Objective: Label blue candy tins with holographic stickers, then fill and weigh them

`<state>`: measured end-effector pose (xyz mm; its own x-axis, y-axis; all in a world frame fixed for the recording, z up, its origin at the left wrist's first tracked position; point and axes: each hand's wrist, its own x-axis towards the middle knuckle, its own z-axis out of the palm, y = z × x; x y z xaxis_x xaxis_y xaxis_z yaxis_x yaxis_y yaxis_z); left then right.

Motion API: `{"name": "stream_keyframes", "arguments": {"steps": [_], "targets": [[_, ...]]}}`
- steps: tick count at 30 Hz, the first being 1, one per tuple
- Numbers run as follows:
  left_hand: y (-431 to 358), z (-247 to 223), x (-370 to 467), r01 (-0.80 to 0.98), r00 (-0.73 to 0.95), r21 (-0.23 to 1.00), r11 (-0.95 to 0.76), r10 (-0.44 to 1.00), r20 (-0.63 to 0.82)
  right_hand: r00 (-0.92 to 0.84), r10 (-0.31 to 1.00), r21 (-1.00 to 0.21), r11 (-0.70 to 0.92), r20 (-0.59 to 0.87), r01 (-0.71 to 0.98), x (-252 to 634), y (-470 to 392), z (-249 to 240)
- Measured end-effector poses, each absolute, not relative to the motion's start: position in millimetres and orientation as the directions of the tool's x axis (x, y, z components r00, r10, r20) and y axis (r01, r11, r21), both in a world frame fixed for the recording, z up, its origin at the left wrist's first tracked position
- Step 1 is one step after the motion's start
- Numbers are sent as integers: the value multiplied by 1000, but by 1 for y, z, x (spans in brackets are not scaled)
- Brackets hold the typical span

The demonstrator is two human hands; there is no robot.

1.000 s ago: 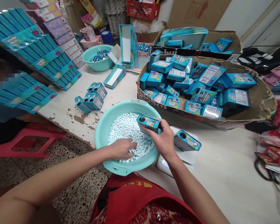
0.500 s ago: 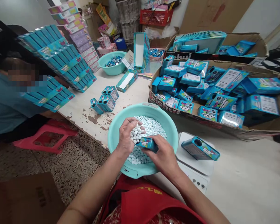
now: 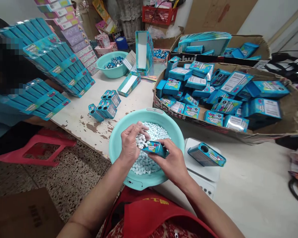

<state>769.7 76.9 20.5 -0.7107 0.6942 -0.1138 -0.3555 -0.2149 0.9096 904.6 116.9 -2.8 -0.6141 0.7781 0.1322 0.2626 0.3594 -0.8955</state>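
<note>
Cupped over the basin, my left hand [image 3: 129, 140] holds a heap of small white candies [image 3: 141, 141] at the end of a blue candy box. My right hand [image 3: 173, 159] grips that candy box [image 3: 154, 148], tilted on its side with its end toward the candies. Below both hands, a turquoise basin [image 3: 115, 148] holds many more loose candies [image 3: 154, 130]. To the right, another blue box with a round hole [image 3: 206, 154] lies on a white scale [image 3: 206, 173].
A cardboard carton [image 3: 291, 114] full of blue boxes stands at the right. Several small boxes [image 3: 106, 106] stand left of the basin. Farther back are a second turquoise basin [image 3: 111, 72] and display trays [image 3: 143, 54]. A person [image 3: 5, 109] sits at the left beside stacked packs [image 3: 56, 62].
The heap in my left hand looks smaller, with candies now at the end of the candy box. Both hands stay over the basin; the whole view has shifted slightly.
</note>
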Motion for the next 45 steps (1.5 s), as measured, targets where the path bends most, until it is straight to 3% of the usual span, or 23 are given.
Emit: {"name": "stream_keyframes", "arguments": {"steps": [13,27,39,42,45], "targets": [[78,26,774,-264,-722,938,-225,691,-37,-624,763,-928,336,169,159,909,118,1],[76,25,784,-218,-732,949,-227,681,-5,-601,791,-956,254,117,148,909,118,-5],[76,42,785,-237,-674,944,-231,739,12,-615,789,-999,38,19,18,902,116,-17],[72,36,768,-120,-712,972,-200,700,56,-591,806,-999,-46,-24,-23,905,121,-18],[61,17,746,242,-577,958,151,816,17,-579,813,-988,-135,-64,-80,918,129,-14]]}}
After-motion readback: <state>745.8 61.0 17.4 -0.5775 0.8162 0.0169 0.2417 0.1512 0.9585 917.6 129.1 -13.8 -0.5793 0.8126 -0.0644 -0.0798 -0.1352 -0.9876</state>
